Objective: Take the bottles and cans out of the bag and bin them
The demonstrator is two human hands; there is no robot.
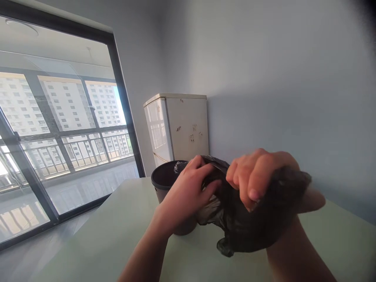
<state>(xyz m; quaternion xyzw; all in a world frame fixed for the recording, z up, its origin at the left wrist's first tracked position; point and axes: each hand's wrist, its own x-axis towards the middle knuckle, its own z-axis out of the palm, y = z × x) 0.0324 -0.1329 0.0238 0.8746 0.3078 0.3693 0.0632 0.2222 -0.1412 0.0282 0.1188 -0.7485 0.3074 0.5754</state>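
A thin black plastic garbage bag is stretched between my two hands above the table. My left hand grips the left part of the bag, its fingers curled at the upper edge. My right hand is closed on the bag's right side, and some of the plastic drapes over the hand and wrist. Behind my left hand stands a dark round trash can, upright on the table. Its open rim shows at the left, while my hand and the bag hide much of its body.
An old white refrigerator with worn marks stands past the table, against the grey wall. At the left is a dark-framed sliding glass door, with a railed balcony and tall buildings beyond.
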